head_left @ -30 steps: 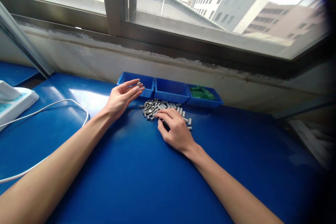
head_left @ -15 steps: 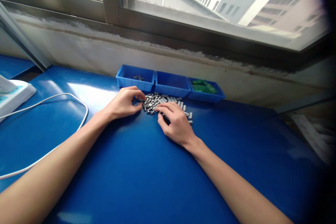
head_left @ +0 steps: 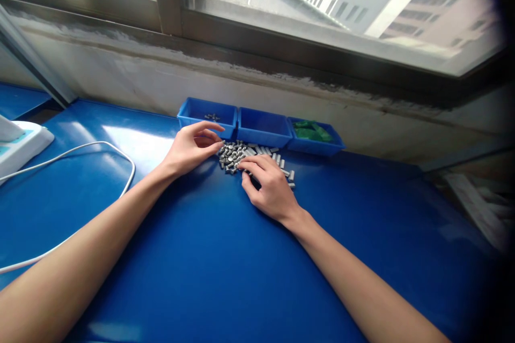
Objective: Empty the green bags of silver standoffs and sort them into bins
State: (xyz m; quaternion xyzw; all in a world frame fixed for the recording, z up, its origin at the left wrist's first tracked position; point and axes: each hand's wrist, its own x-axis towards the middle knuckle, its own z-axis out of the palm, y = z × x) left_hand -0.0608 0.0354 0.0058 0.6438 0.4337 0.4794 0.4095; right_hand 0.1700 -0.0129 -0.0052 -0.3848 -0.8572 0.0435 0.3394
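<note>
A pile of small shiny metal pieces, some like short bolts or studs (head_left: 230, 155), lies on the blue table in front of the bins. My left hand (head_left: 195, 144) is raised at the pile's left edge, its thumb and fingers apart and nothing visible between them. Over the near right part of the pile rests my right hand (head_left: 269, 185), fingers curved and thumb apart from them; its fingertips touch the pieces. Longer metal cylinders (head_left: 277, 159) lie beyond and right of that hand, which hides some of them.
Three blue bins stand in a row by the wall: the left bin (head_left: 207, 129) holds a few small metal parts, the middle bin (head_left: 263, 136) shows a bare floor, the right holds green packets (head_left: 311, 131). A white cable (head_left: 131, 163) and white power strip (head_left: 30, 142) lie left.
My left hand has risen slightly from the pile's left edge, and its fingers have spread from a near pinch. My right hand has stayed in place.
</note>
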